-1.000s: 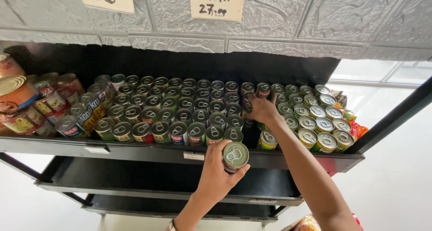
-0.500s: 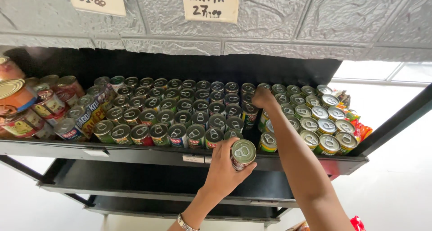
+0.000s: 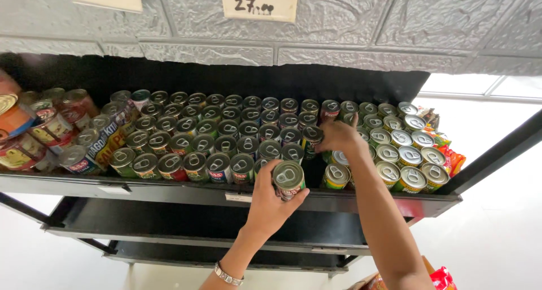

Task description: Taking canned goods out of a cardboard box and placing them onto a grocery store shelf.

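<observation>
My left hand point(image 3: 270, 205) is shut on a small tin can point(image 3: 288, 179) with a pull-tab lid, held at the front rim of the top shelf point(image 3: 169, 192). My right hand point(image 3: 340, 136) reaches into the rows of small cans point(image 3: 226, 133), fingers curled round a dark-labelled can point(image 3: 311, 137) in the middle rows. A dark gap point(image 3: 312, 174) lies in the front row between the two hands. Yellow-and-green labelled cans point(image 3: 403, 154) fill the right part of the shelf.
Larger red-labelled cans point(image 3: 34, 134) lie at the shelf's left end. Snack packets point(image 3: 451, 154) sit at the right end. Two lower black shelves point(image 3: 169, 228) hang below. Paper price tags point(image 3: 258, 1) are stuck on the grey wall above.
My right hand has drawn back from the rear rows toward the middle, now curled on a can. My left hand with its can has shifted a little right and up.
</observation>
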